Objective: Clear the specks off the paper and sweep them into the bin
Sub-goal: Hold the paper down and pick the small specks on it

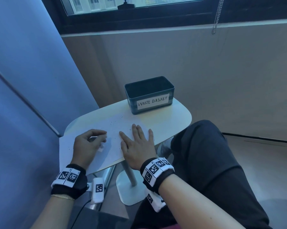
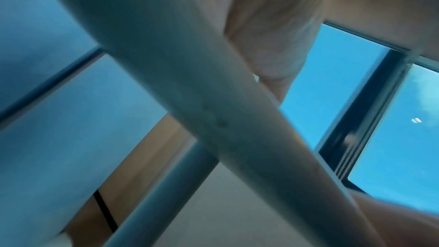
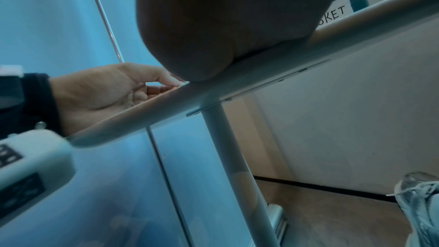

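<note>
A white sheet of paper point(image 1: 113, 131) lies on a small white table point(image 1: 172, 119), with tiny dark specks point(image 1: 113, 123) scattered over its far part and a few near its left edge. Behind it stands a dark teal bin point(image 1: 149, 95) labelled "WASTE BASKET"; part of that label point(image 3: 336, 14) shows in the right wrist view. My right hand point(image 1: 136, 134) lies flat on the paper with its fingers spread. My left hand point(image 1: 103, 137) rests on the sheet's left half with curled fingers, and a small white lump point(image 1: 101, 147) peeks out beneath them. The left wrist view shows only my palm point(image 2: 273, 25) and the table edge point(image 2: 190, 82).
A blue partition point(image 1: 23, 80) stands close on the left. My raised knee in dark trousers point(image 1: 205, 154) sits against the table's right front edge. Below are the table's pole point(image 3: 228, 147) and round base point(image 1: 129, 190), and a shoe point(image 3: 420, 194) on the floor.
</note>
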